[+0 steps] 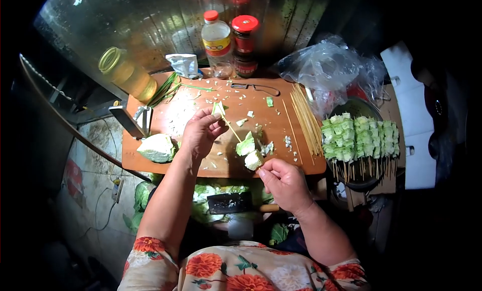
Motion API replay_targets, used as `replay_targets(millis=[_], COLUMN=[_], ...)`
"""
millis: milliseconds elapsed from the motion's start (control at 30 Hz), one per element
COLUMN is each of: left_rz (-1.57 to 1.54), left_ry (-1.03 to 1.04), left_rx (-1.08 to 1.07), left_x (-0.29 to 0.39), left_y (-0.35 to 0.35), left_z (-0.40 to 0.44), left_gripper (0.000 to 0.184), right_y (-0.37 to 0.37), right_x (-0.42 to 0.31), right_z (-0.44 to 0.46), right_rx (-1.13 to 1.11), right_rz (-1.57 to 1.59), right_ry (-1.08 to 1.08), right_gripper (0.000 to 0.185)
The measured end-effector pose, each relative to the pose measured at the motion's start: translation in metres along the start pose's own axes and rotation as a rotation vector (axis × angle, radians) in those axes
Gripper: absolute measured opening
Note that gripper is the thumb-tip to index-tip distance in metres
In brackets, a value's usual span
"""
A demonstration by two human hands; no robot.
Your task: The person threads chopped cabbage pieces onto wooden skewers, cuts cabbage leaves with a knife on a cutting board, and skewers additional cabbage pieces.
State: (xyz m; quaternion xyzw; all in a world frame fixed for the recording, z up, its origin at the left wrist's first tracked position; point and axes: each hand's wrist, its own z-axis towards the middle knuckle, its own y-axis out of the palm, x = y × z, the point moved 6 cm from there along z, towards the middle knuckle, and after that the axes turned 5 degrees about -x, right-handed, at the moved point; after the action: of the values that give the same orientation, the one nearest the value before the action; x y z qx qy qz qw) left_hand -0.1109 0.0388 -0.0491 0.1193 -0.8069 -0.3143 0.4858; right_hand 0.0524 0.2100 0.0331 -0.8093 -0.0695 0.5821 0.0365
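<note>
A thin wooden skewer (231,127) slants between my hands over the brown board. Pieces of cabbage (246,146) are threaded on its lower part. My right hand (286,184) pinches the skewer's end just below the lowest chunk. With closed fingertips, my left hand (203,131) holds a small cabbage piece (219,109) at the skewer's upper end; whether the tip pierces it I cannot tell. Beside my left forearm lies a cut cabbage wedge (157,148). Below the board, a cleaver (230,203) with a wooden handle rests over cabbage leaves (201,190).
Bare skewers (305,120) lie along the right of the board (196,97). Further right, finished cabbage skewers (359,136) sit on a dark pan. A peeler (255,88), a bottle (216,44), red-lidded jars (245,37) and an oil jar (128,75) line the back.
</note>
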Motion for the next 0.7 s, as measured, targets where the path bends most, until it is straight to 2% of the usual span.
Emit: replay_targets(millis=[233,433,533,700], left_rz=[-0.018,0.314,0.334,0.355], left_ry=[0.118,0.285,0.353,0.292], left_rx=[0.081,0.045,-0.002,0.000], left_x=[0.027,0.048,0.048,0.044], left_y=[-0.015,-0.028,-0.028,-0.021], left_z=[-0.025,-0.034,-0.035,-0.039], left_gripper=[0.018,0.016,0.016,0.015], right_y=[0.026,0.039,0.043,0.044], right_x=[-0.006,-0.008,-0.007,-0.007], right_z=[0.006,0.010,0.011,0.013], right_rx=[-0.054,-0.122,-0.147,-0.131], right_rz=[0.020,0.086,0.159,0.159], right_ry=[-0.004,0.017,0.020,-0.001], right_gripper=[0.013,0.012,0.011,0.012])
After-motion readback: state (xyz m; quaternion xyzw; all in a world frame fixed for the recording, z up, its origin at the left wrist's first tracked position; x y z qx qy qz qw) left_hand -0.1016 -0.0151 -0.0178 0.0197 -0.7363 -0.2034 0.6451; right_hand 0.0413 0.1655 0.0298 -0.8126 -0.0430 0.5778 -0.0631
